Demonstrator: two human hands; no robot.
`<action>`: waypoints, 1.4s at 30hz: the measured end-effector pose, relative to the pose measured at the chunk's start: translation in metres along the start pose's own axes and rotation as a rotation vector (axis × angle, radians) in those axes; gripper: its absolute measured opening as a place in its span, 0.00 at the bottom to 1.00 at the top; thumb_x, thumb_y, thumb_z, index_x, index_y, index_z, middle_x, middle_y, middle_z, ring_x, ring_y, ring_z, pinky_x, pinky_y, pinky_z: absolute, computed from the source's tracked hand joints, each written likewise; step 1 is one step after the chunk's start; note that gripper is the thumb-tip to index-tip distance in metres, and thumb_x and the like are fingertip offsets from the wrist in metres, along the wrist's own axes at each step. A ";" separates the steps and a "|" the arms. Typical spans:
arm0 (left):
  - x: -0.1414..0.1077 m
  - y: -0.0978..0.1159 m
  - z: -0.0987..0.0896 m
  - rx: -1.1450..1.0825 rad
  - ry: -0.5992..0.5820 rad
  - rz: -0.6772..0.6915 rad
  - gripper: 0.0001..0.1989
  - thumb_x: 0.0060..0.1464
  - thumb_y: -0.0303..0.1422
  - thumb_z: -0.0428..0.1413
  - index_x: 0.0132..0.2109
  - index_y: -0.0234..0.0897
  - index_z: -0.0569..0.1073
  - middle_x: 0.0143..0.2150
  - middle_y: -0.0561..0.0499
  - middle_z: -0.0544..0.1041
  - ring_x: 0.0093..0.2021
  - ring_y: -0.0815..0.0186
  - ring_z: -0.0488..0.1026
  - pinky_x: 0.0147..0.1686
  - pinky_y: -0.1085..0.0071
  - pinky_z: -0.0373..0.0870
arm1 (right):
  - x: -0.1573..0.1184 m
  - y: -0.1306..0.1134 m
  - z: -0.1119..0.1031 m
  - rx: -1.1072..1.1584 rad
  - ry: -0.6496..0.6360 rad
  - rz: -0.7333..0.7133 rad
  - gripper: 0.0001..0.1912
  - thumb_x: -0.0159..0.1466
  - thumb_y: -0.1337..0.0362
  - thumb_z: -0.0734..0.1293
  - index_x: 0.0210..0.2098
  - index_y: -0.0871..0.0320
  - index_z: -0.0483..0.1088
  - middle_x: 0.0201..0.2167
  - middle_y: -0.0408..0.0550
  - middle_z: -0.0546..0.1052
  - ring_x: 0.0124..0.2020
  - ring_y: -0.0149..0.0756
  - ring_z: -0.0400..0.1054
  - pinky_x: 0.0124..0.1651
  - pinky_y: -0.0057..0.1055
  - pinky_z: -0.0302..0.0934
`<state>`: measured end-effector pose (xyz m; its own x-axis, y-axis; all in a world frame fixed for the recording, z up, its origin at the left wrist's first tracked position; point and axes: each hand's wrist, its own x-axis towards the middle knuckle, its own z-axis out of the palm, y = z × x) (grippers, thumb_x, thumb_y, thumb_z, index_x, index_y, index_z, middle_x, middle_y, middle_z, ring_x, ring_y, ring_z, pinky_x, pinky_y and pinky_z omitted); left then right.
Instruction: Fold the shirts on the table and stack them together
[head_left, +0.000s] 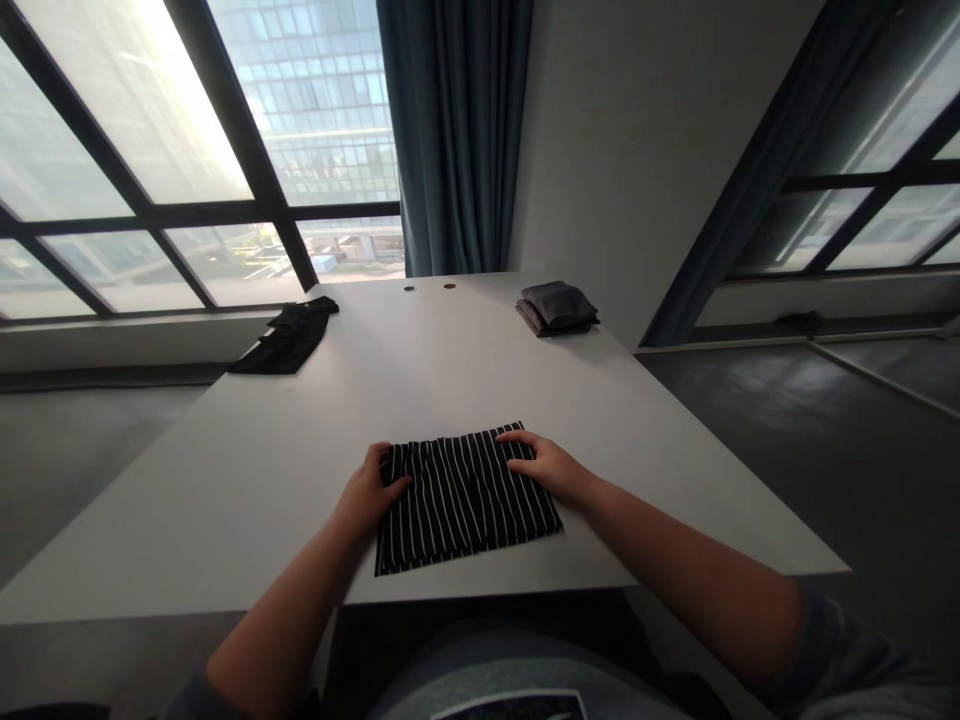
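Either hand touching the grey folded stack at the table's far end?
No, the left hand and right hand rest on the black striped cloth, while the grey folded stack lies beyond them.

A long white rectangular table has 2 small round dark-rimmed holes near its far edge. At its far left corner lies a crumpled black fabric piece, though the dim view hides its exact shape. At the far right sits a neatly folded stack of dark grey cloth. Behind stand black-framed glass windows, a glass office tower, a long blue-grey curtain and a white wall. Polished grey flooring spreads right.
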<state>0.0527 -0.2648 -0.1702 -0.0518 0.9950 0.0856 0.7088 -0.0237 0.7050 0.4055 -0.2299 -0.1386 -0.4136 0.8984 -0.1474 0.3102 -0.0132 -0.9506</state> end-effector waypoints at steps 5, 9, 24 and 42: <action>0.001 0.000 -0.001 0.007 0.000 0.085 0.32 0.59 0.36 0.59 0.69 0.46 0.63 0.59 0.43 0.77 0.61 0.53 0.76 0.62 0.51 0.73 | 0.011 -0.010 -0.011 -0.024 -0.074 0.093 0.23 0.63 0.67 0.69 0.58 0.53 0.76 0.50 0.51 0.83 0.45 0.44 0.80 0.48 0.42 0.76; 0.002 -0.002 0.001 0.112 0.051 0.171 0.17 0.62 0.39 0.58 0.56 0.41 0.75 0.64 0.42 0.70 0.63 0.53 0.72 0.67 0.53 0.68 | 0.028 -0.023 -0.025 -0.262 -0.072 0.058 0.27 0.60 0.71 0.70 0.58 0.52 0.78 0.48 0.47 0.83 0.39 0.39 0.79 0.46 0.36 0.74; 0.002 -0.016 0.014 0.372 0.101 0.174 0.18 0.63 0.41 0.55 0.57 0.43 0.74 0.65 0.43 0.73 0.66 0.49 0.69 0.65 0.47 0.66 | 0.124 -0.074 -0.117 -0.857 -0.194 -0.183 0.44 0.57 0.70 0.71 0.73 0.53 0.63 0.67 0.51 0.72 0.62 0.49 0.71 0.64 0.36 0.65; 0.005 -0.020 0.016 0.373 0.161 0.199 0.13 0.62 0.38 0.55 0.52 0.45 0.77 0.60 0.45 0.77 0.61 0.51 0.73 0.60 0.48 0.71 | 0.293 -0.165 -0.238 -0.408 0.603 -0.409 0.41 0.59 0.78 0.68 0.72 0.71 0.59 0.66 0.63 0.70 0.64 0.46 0.67 0.69 0.46 0.58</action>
<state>0.0497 -0.2573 -0.1957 0.0233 0.9462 0.3227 0.9194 -0.1471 0.3648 0.4365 0.1398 0.0399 -0.0678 0.8804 0.4694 0.5686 0.4207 -0.7069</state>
